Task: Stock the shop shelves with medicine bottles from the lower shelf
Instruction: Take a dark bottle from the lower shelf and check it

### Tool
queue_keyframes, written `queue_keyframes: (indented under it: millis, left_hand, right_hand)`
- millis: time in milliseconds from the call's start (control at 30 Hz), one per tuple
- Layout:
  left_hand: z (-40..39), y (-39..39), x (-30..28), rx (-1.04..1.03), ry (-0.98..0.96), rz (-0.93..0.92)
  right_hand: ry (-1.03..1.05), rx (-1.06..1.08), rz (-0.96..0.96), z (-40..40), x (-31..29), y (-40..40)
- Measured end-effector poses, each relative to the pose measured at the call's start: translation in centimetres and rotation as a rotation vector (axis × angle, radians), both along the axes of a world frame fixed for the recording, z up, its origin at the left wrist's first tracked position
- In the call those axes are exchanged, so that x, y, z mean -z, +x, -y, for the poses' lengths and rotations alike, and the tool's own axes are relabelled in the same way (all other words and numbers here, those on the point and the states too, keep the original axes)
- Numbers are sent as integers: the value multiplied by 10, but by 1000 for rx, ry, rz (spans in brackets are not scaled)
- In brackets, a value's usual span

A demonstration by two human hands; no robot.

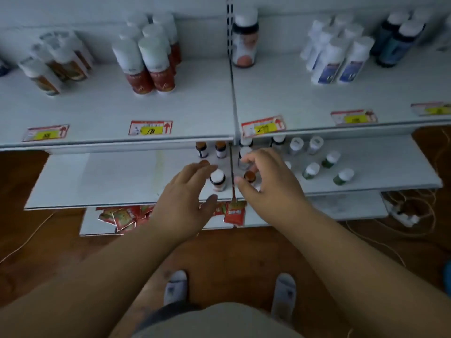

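Observation:
Both my hands reach over the lower shelf. My left hand is spread open beside a white-capped brown bottle, fingertips near an orange cap. My right hand curls open over an orange-capped bottle, not closed on it, and a white-capped bottle stands just behind its fingers. More small bottles with white caps stand to the right on the same shelf. On the upper shelf stand red-labelled bottles and a single dark bottle.
Blue-labelled white bottles and dark blue bottles stand upper right, brown ones upper left. Price tags line the upper shelf edge. Red sachets lie on the bottom shelf. Cables and a power strip lie on the wooden floor.

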State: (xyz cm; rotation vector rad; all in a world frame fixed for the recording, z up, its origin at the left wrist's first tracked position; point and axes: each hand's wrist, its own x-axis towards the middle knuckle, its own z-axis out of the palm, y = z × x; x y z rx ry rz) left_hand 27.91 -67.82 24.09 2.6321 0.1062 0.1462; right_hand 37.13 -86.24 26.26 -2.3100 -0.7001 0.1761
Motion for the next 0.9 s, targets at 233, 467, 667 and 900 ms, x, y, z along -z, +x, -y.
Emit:
queue_keyframes:
  millis: [233, 467, 667, 900]
  left_hand:
    - [-88, -9, 69, 113, 1, -100]
    - [-106, 11, 201, 31, -160, -186]
    - [-99, 37, 303, -40, -246, -178]
    - [-95, 72, 348, -100, -291, -99]
  right_hand:
    - [20, 229, -130, -84, 112, -47]
    - [-43, 311, -232, -117, 266, -12]
    - [-45, 339, -67, -133, 366, 34]
    - [68, 273, 13, -154, 407, 70]
